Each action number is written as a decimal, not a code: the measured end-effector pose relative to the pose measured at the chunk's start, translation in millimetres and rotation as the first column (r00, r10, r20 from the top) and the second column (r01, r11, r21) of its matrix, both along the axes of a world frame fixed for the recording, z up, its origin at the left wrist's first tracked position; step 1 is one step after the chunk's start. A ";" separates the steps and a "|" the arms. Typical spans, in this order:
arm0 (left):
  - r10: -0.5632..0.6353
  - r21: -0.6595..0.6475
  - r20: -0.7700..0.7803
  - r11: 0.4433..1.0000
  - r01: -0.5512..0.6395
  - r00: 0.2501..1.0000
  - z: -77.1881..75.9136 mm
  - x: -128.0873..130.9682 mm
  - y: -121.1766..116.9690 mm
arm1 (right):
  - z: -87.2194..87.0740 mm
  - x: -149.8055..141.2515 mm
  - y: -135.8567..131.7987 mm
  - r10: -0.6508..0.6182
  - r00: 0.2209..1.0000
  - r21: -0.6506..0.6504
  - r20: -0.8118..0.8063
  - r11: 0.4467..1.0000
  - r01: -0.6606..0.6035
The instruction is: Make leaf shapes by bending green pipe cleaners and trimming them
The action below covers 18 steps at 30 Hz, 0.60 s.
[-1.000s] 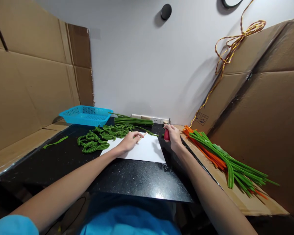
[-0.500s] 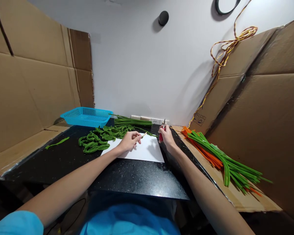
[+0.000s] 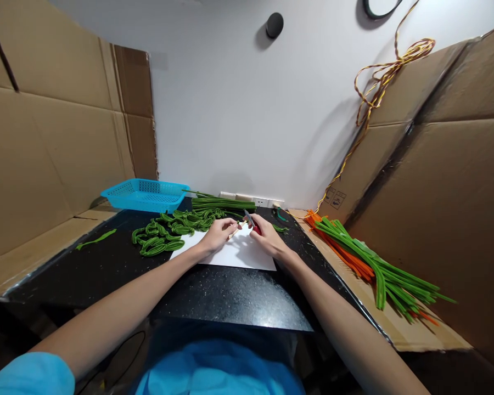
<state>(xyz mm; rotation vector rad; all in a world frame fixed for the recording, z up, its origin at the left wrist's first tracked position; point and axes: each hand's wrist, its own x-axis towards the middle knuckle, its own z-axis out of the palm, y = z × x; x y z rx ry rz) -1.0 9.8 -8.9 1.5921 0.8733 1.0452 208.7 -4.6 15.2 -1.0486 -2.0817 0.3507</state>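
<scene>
My left hand point(image 3: 218, 236) is closed over the white sheet point(image 3: 247, 258), pinching a thin pale stick point(image 3: 233, 233) with a bit of green at its far end. Close on its right, my right hand point(image 3: 267, 236) grips a red-handled tool point(image 3: 256, 227) whose pointed grey metal end reaches toward the stick's tip; whether it is pliers or scissors is unclear. Coiled green pipe cleaners point(image 3: 156, 238) lie left of the sheet. Behind the sheet is a bundle of straight green pipe cleaners point(image 3: 222, 205).
A blue plastic basket point(image 3: 144, 197) stands at the back left. Green pipe cleaners point(image 3: 379, 269) and orange ones point(image 3: 349, 258) lie on cardboard at the right. A loose green strip point(image 3: 96, 240) is at the left. Cardboard walls point(image 3: 57, 131) flank the black table point(image 3: 230, 293); a power strip point(image 3: 261, 202) runs along the back.
My right hand has moved left with the red-handled tool, bringing its metal end close to my left fingers. My left hand stays nearly in place with the stick.
</scene>
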 end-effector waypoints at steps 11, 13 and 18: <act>0.013 0.102 -0.016 0.995 -0.011 1.000 -0.2 -1.2 2.1 | 0.6 -1.4 -4.4 0.003 0.995 0.070 0.098 0.998 -0.010; 0.032 0.114 -0.011 0.993 -0.030 0.999 -2.2 -0.9 4.0 | -1.2 -0.3 -2.3 0.005 0.993 0.075 0.115 0.997 -0.014; 0.074 0.158 0.001 0.985 -0.074 0.997 -2.4 -2.5 7.4 | -4.3 1.7 -0.2 0.018 0.985 0.072 0.172 0.997 -0.031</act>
